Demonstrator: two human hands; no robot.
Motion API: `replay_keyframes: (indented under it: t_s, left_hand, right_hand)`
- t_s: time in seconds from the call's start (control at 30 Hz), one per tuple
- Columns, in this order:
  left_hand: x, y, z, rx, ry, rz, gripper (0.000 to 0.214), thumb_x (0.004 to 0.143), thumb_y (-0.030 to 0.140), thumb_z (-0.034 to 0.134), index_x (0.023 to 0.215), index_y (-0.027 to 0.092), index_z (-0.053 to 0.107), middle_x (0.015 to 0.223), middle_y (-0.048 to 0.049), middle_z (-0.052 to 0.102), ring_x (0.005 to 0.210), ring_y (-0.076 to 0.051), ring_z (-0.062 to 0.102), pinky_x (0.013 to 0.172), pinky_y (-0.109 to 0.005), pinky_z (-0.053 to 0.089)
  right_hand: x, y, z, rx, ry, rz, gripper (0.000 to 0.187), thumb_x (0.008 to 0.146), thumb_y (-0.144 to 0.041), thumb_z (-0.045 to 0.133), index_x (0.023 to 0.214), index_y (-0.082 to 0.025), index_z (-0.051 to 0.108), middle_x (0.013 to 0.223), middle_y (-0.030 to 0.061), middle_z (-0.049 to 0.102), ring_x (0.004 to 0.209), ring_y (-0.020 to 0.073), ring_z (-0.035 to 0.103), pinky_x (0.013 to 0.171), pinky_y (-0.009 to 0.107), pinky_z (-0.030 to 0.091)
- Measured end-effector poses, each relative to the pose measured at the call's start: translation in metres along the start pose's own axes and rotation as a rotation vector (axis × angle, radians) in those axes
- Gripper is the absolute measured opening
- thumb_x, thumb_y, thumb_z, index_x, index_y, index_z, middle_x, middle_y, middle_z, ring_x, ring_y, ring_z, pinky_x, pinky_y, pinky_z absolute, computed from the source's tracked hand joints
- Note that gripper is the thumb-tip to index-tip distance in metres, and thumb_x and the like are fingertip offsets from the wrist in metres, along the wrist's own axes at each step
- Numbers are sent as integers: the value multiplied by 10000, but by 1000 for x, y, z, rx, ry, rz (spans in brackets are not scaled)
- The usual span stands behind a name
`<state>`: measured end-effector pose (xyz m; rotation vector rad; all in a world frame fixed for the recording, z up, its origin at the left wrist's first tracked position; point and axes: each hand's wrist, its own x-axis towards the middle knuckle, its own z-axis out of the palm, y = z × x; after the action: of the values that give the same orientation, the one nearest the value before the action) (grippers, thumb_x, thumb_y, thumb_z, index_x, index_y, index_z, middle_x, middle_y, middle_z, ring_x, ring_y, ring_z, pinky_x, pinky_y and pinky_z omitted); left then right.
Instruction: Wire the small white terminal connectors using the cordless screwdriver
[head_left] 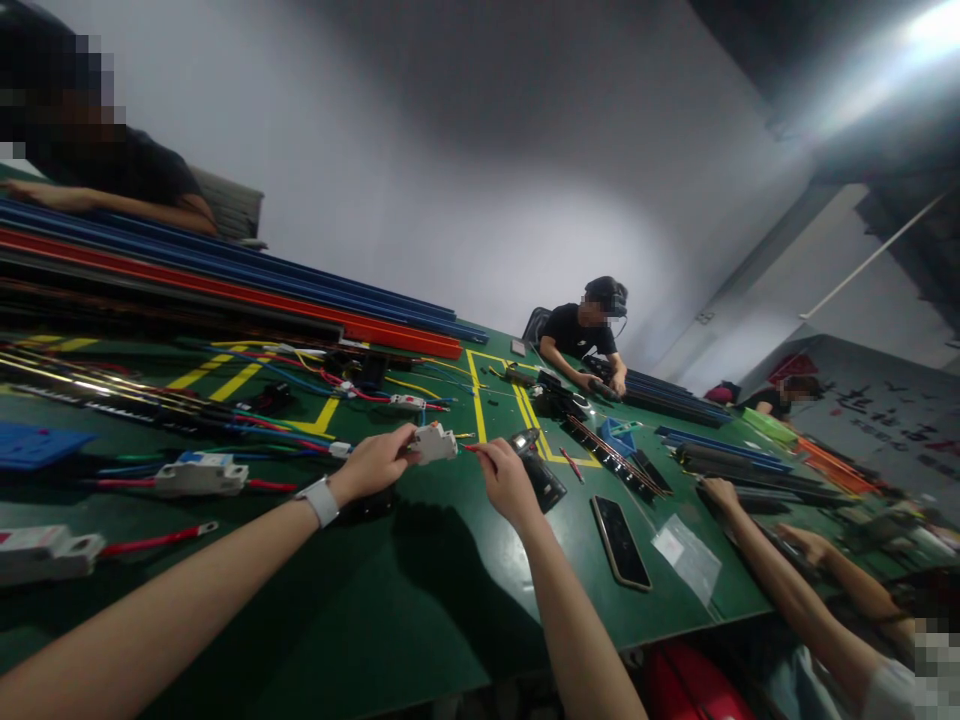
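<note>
My left hand, with a pale band on its wrist, is closed around a small white circuit breaker above the green table. My right hand pinches a thin red wire that meets the breaker's right end. How deep the wire sits there is too small to tell. Two similar units lie to the left: a circuit breaker with red leads and a nearer one with a red lugged cable. Just beyond my right hand lies a dark device.
Long blue and red rails lie along the left back. Coloured wires spread in front of them. To the right are a phone, a clear plastic bag and a red pen-like tool. A co-worker's arms reach in from the right; another person sits opposite.
</note>
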<state>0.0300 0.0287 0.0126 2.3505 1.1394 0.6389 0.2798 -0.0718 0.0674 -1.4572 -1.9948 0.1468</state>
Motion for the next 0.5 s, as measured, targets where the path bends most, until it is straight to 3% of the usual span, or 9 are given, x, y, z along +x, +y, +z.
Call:
replay_keyframes:
  t_s: [0.33, 0.5]
  left_hand:
    - [1, 2, 1, 55, -18, 19, 273, 893, 360, 523, 1150, 269, 520, 1083, -50, 713, 957, -256, 680, 768, -322, 445]
    - [3, 10, -3, 169, -46, 83, 272, 862, 401, 547, 1090, 252, 557, 1009, -81, 715, 934, -280, 670, 804, -357, 449]
  right_hand:
    - [1, -3, 1, 70, -17, -40, 250, 974, -226, 516, 1117, -248, 720, 1033, 78, 626, 978, 215, 591, 899, 344, 491]
    - [-3, 13, 15, 86, -16, 17, 211, 960, -224, 541, 1045, -236, 734, 1006, 74, 632, 966, 212, 598, 896, 337, 491]
